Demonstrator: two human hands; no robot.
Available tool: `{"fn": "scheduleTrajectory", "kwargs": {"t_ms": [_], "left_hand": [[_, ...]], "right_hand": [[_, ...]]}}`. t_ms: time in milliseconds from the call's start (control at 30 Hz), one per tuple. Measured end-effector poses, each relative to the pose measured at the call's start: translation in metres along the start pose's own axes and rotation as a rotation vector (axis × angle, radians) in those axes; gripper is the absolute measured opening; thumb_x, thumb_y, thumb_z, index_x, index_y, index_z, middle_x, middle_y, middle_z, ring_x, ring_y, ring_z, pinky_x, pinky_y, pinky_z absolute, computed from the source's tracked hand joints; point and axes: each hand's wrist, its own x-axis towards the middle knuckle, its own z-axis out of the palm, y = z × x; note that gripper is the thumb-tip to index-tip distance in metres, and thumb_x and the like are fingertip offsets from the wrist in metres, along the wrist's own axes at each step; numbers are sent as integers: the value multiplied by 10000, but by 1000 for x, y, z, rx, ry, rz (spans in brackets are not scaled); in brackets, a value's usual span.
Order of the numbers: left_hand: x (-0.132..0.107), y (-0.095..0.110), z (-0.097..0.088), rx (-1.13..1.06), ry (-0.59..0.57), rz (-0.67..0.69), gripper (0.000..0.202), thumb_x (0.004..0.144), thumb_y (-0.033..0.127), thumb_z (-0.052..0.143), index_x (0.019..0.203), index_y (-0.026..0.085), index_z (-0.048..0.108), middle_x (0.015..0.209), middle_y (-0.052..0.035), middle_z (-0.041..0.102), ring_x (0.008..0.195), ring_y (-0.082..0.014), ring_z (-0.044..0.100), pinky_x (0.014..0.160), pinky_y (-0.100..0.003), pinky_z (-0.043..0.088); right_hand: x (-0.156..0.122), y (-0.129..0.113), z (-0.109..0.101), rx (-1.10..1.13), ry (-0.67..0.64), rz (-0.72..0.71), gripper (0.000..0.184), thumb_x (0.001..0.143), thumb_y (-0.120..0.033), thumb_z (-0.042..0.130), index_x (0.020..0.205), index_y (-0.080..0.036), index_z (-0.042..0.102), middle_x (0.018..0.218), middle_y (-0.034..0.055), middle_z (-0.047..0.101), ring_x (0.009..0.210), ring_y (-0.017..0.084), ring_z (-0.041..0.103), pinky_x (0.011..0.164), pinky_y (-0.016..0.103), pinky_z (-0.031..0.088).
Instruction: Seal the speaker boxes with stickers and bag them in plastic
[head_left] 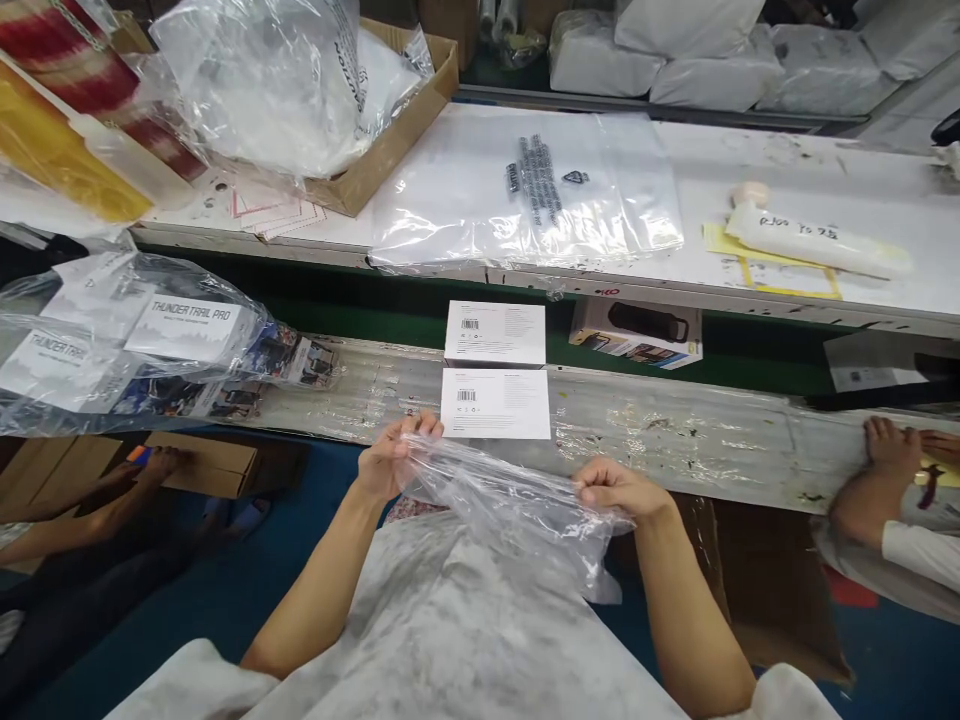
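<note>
A clear plastic bag (510, 505) is held just below the nearer white box (495, 403), pinched by the left hand (390, 462) and gripped in the clenched right hand (611, 488). The mouth is best spread evenly, film kept taut.

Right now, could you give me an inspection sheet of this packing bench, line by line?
Surface: long grey ledge, scuffed and stained, in front of a green belt.
Job's things: clear crinkled plastic bag held between both hands; two white barcoded cardboard boxes lie on the ledge just beyond it.
Clutter: bagged bundle of printed "Thunder Trail Pro" boxes at left; flat clear printed bags on the white upper shelf; brown open cardboard carton.
Fingers: left hand and right hand both pinch the bag.
Cables: nothing seen.
Surroundings: another person's hand on the ledge at right.
</note>
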Motion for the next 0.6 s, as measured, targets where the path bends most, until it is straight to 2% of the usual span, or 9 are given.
{"fn": "scheduleTrajectory", "kwargs": {"t_ms": [33, 100, 167, 200, 267, 367, 467, 533, 600], "left_hand": [[-6, -6, -5, 39, -20, -70, 603, 592, 539, 868, 545, 189, 379, 678, -2, 439, 611, -134, 469, 556, -272, 424], [-19, -18, -20, 193, -177, -320, 540, 641, 618, 835, 579, 189, 514, 598, 12, 435, 520, -108, 370, 491, -253, 317], [-31, -30, -35, 355, -360, -542, 482, 663, 594, 862, 639, 169, 637, 562, 10, 476, 512, -106, 380, 504, -248, 308], [-34, -36, -40, 381, -363, -556, 456, 668, 564, 879, 655, 165, 660, 574, 3, 508, 530, -112, 416, 521, -249, 338], [-32, -42, -47, 287, -135, -379, 441, 682, 542, 879, 660, 172, 642, 641, -14, 564, 599, -138, 514, 579, -266, 430], [-2, -41, -47, 102, 251, -9, 502, 699, 542, 846, 616, 200, 487, 648, 0, 514, 650, -156, 567, 659, -299, 511], [51, -41, -36, 330, 382, 163, 511, 724, 512, 840, 667, 227, 420, 601, 49, 395, 582, -128, 471, 620, -268, 473], [84, -46, -25, 512, 474, 265, 424, 786, 528, 805, 780, 228, 506, 700, 22, 507, 687, -148, 527, 678, -259, 473], [103, -55, -15, 556, 499, 324, 376, 874, 559, 723, 959, 216, 594, 954, -51, 650, 912, -186, 611, 797, -267, 488]], "right_hand": [[1, 5, 1, 67, 55, -44, 629, 651, -809, 771, 516, -243, 532, 486, -25, 444, 463, 132, 396, 468, 292, 385], [8, 11, 4, 204, 332, -163, 677, 660, -884, 690, 546, -263, 447, 587, 9, 500, 549, 180, 480, 538, 353, 466], [19, 17, 10, 257, 573, -196, 611, 736, -831, 672, 638, -266, 461, 707, 25, 550, 606, 191, 506, 577, 365, 483], [24, 20, 13, 250, 633, -175, 555, 772, -783, 682, 693, -266, 497, 739, 21, 556, 598, 178, 486, 566, 348, 462], [31, 30, 16, 169, 681, -116, 482, 799, -717, 722, 799, -259, 572, 734, -2, 531, 569, 150, 423, 541, 311, 396], [40, 48, 16, -61, 671, -96, 464, 876, -698, 671, 878, -237, 619, 683, -29, 472, 586, 147, 394, 573, 299, 356], [59, 58, 11, -197, 793, -141, 475, 956, -710, 530, 878, -242, 559, 731, -25, 484, 664, 164, 441, 649, 305, 383], [80, 58, 8, -195, 891, -156, 511, 942, -754, 482, 842, -254, 504, 755, -22, 476, 687, 171, 441, 661, 308, 394], [101, 55, 6, -171, 891, -152, 544, 912, -799, 457, 808, -265, 465, 750, -21, 468, 692, 178, 439, 655, 311, 406]]}}
